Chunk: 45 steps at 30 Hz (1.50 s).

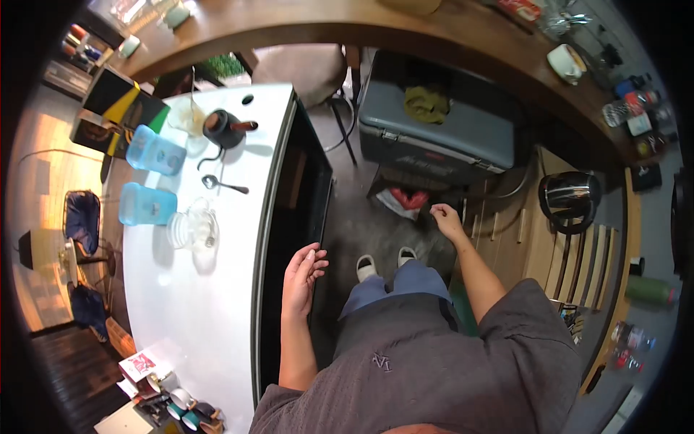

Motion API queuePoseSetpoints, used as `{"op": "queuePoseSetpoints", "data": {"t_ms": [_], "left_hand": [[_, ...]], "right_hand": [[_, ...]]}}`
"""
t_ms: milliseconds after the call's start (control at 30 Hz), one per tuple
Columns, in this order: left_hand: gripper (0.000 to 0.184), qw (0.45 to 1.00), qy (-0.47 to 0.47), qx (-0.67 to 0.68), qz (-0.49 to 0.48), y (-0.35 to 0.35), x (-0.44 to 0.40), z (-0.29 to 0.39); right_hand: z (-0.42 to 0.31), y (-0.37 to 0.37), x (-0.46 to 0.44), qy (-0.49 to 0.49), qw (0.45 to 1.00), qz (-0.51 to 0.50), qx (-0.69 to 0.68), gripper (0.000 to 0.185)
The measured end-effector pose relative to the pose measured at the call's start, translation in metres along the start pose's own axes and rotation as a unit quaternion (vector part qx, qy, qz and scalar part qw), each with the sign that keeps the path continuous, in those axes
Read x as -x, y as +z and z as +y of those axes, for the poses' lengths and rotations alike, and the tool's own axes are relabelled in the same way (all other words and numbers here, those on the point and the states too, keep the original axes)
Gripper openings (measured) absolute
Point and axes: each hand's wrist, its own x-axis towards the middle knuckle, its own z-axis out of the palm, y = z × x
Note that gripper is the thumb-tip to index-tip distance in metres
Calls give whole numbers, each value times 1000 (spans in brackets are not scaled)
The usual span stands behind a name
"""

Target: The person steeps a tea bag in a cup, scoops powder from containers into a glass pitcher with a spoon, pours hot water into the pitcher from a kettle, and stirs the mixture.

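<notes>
My left hand (302, 278) hangs beside the edge of the white counter (210, 304), its fingers loosely curled and apart, holding nothing. Over the floor to the right, my right hand (447, 217) is near a red and white bag (405, 201); its fingers are bent together, and whether anything is between them cannot be made out. On the counter stand a black gooseneck kettle (225, 130), two blue containers (155, 150), a glass vessel (195, 226) and a dark spoon (223, 185).
A grey cooler box (434, 126) with an olive cloth (426, 105) stands ahead. A stool (302, 72) is beside it. At the right are a black electric kettle (570, 201), a slatted wooden surface (589, 264) and bottles (632, 340). Cups (181, 398) sit at lower left.
</notes>
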Motion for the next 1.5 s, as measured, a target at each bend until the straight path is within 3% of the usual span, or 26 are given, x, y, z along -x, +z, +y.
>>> {"op": "queuePoseSetpoints", "data": {"t_ms": [233,400,467,600,733,833,933,1100,1200,1300,1400,1500], "left_hand": [[33,993,66,-3,-99,48,-19,49],[32,983,73,-28,-163,98,-36,74],[32,979,74,-31,-186,125,-48,82],[33,973,53,-69,-213,202,-71,100],[33,955,91,-107,-262,303,-106,113],[34,928,167,-168,-288,392,-125,124],[34,905,198,-198,-320,481,-139,134],[35,898,172,-217,-343,581,-168,128],[35,898,139,-239,-342,611,-176,123],[31,903,93,-216,-361,628,-180,119],[30,870,82,-290,-390,633,-195,115],[29,861,96,-263,-425,629,-206,111]], "right_hand": [[-156,-74,29,-97,974,98,-180,24],[-211,-154,40,-175,939,194,-226,21],[-216,-192,31,-233,921,236,-204,22],[-236,-271,23,-260,894,323,-171,18],[-248,-337,-10,-254,877,393,-111,17],[-261,-376,-53,-352,820,451,32,14],[-273,-412,-95,-384,807,430,128,16],[-286,-436,-141,-417,811,393,118,22],[-291,-437,-149,-363,826,404,153,30],[-294,-438,-150,-272,875,350,196,43],[-299,-442,-152,-246,872,335,259,40],[-300,-445,-157,-232,874,318,285,35]]}}
